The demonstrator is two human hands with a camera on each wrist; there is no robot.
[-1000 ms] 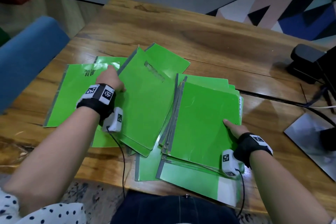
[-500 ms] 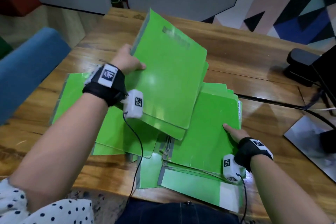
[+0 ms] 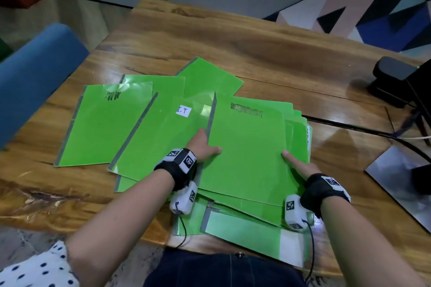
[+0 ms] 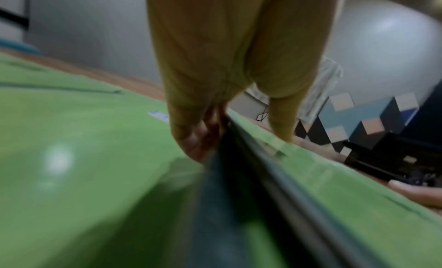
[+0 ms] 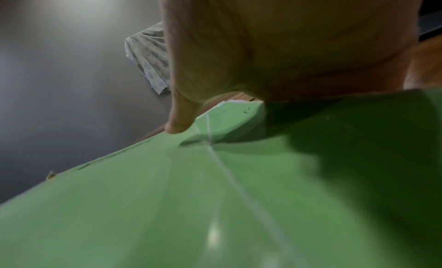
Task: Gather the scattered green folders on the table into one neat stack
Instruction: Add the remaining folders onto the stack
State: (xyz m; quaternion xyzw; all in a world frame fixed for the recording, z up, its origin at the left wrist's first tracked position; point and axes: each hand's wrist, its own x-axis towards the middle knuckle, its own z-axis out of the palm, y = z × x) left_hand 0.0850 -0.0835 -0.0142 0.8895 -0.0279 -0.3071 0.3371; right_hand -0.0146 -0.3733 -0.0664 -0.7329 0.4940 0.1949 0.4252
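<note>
Loosely fanned, glossy green folders [image 3: 245, 151] show grey spines [image 3: 211, 112].

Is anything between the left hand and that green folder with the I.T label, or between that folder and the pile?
Nothing visible. The left hand, gripping the top folder of the pile, rests against the I.T folder; that top folder overlaps its right edge.

green folders [image 3: 245, 154]: smooth glossy plastic-looking covers, matt grey spine strips; label [image 3: 184, 111]: white matt paper; table [image 3: 233, 49]: varnished wood, glossy, grain showing; chair [image 3: 35, 72]: blue matt cloth; wrist bands [image 3: 173, 170]: black cloth; grey plate [image 3: 391, 175]: smooth, reflective, metal-looking
</note>
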